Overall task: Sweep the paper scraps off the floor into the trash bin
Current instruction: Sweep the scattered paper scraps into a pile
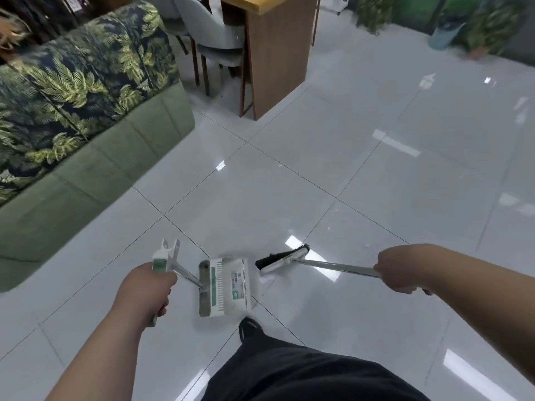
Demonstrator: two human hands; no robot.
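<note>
Above tiled floor (376, 175), left hand (144, 287) gripping dustpan handle (188, 276), right hand (398, 270) gripping broom (318, 264)

Living and dining area of a home, or a lounge furnished like one: a green sofa (95, 169) with fern-print cushions (72, 82), a wooden table (278, 53) with grey padded chairs (214, 44) beside it, potted plants (489, 27) at the far wall, and a glossy white tiled floor (376, 183) reflecting ceiling lights.

Bare left forearm (98, 354) and right forearm (477, 282); black trousers (304, 377); black shoe (251, 328)
</note>
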